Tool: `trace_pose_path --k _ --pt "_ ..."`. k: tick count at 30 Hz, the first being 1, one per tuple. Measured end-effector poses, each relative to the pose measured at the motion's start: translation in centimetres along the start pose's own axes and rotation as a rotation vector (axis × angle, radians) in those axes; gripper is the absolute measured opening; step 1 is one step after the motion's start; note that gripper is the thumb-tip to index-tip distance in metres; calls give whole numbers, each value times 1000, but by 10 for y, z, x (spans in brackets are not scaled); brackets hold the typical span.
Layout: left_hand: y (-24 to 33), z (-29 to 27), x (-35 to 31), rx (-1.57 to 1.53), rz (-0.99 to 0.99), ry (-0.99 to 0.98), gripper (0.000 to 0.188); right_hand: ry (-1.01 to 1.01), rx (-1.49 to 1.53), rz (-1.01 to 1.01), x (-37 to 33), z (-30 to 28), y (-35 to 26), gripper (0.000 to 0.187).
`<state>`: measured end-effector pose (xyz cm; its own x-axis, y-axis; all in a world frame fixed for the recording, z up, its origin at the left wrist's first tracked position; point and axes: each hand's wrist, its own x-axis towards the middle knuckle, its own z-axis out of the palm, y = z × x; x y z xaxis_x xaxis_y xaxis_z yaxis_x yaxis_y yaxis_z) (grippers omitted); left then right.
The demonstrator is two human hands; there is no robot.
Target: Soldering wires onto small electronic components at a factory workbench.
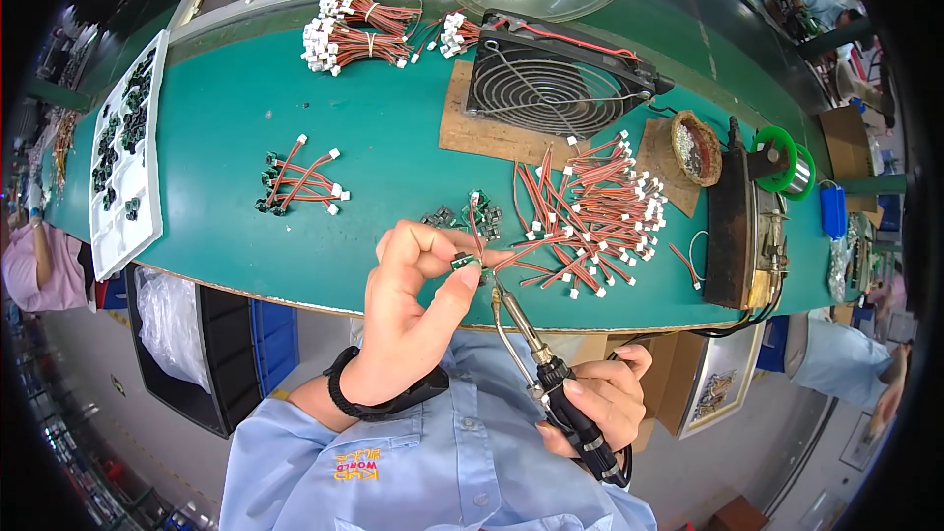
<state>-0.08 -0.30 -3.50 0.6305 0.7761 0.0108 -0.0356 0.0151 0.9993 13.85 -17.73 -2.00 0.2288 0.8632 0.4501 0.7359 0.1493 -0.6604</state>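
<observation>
My left hand (408, 285) pinches a small green circuit board (462, 261) between thumb and fingers, above the front edge of the bench. A thin red-and-dark wire lead runs by its fingertips. My right hand (605, 408) is wrapped around the black handle of a soldering iron (556, 374) with a thin metal tube along its shaft. The iron's tip points up beside my left fingertips, close to the board; whether they touch is hard to tell. Just beyond lie several loose small boards (447, 217). To their right spreads a pile of wire leads with white connectors (600, 216).
A finished-looking group of boards with leads (300, 182) lies left, near a white tray (147, 187) of small parts. Bundled leads (359, 29) and a black fan (551, 84) stand at the back. Right are a cleaning dish (696, 149), iron stand (730, 236) and green solder spool (777, 162).
</observation>
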Motion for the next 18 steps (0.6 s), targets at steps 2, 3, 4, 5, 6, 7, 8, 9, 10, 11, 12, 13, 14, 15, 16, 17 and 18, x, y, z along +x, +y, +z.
trace_pose_path --k 2,3,4,5,6,7,8,9,10,11,12,13,14,15,16,17,18 --pt "1 1 0 -14 -10 2 13 2 -3 -4 0 -1 0 42" --pt "1 1 0 -12 -10 0 13 2 -4 -6 0 -1 0 42" --pt "3 1 1 -25 -18 0 13 5 -3 -6 -1 -2 0 42" --pt "3 1 1 -41 -25 -1 12 4 -5 -10 -2 -2 0 41" --pt "4 1 2 -56 -33 -1 12 3 -6 -16 -3 -2 1 40" --pt "6 2 2 -55 -34 -2 12 2 -7 -21 -4 -3 1 39" --pt "10 3 3 -148 -59 7 12 2 -6 -20 -6 -4 2 39" --pt "13 5 4 -241 -85 15 11 32 35 -7 -9 -7 2 41" --pt "15 6 5 -333 -111 23 11 63 77 7 -12 -10 3 42" --pt "17 6 5 -332 -111 22 11 93 119 20 -14 -11 4 44" --pt "18 5 6 -378 -146 7 11 94 120 21 -17 -9 6 44" --pt "19 3 7 -425 -182 -9 11 241 116 0 -21 -3 11 46" --pt "19 2 7 -471 -217 -24 10 389 112 -21 -26 4 17 49" --pt "19 1 7 -469 -217 -26 10 537 107 -43 -29 9 21 52" --pt "20 0 7 -484 -231 -44 11 540 107 -42 -31 11 24 52" --pt "20 -1 6 -498 -244 -63 11 573 138 -14 -33 12 27 51" --pt "20 -2 5 -514 -259 -83 12 607 169 15 -34 12 30 50"
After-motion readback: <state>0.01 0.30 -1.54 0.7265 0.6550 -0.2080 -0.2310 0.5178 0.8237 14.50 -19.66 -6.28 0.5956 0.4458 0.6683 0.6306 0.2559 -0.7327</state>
